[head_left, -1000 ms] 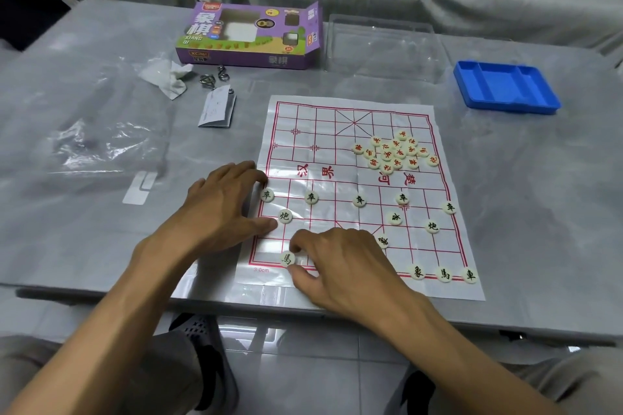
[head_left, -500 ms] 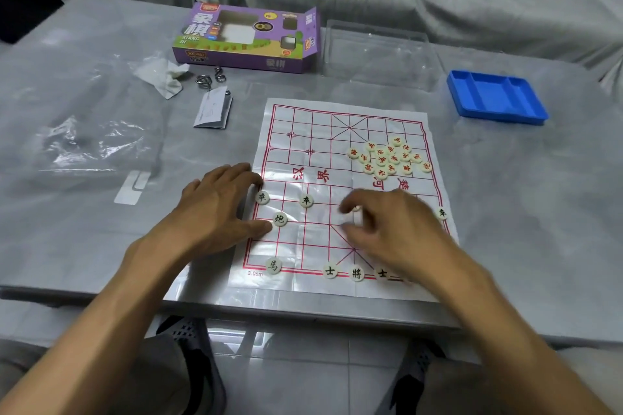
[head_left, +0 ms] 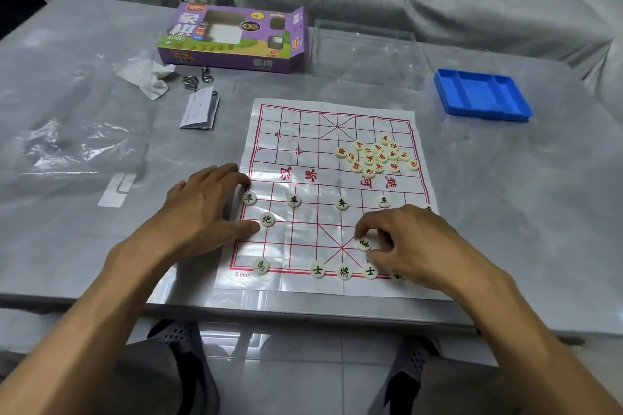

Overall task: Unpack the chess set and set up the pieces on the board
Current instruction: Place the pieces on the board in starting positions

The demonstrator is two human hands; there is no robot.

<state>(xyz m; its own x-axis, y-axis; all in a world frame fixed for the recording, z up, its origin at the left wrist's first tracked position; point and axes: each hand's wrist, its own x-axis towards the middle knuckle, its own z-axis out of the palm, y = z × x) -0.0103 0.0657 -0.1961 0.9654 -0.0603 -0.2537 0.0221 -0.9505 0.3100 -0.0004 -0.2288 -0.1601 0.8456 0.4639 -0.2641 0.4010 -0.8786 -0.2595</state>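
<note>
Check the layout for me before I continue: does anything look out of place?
Yes: the red-lettered round cream pieces lie heaped on the white plastic board's far right instead of standing on points.

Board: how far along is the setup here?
Unpacking looks done: the box is open, the board spread out. Black pieces largely stand on the near rows. In hand: the right hand pinches a black piece; the left hand rests at the board's edge. Left: the heaped red pieces.
</note>
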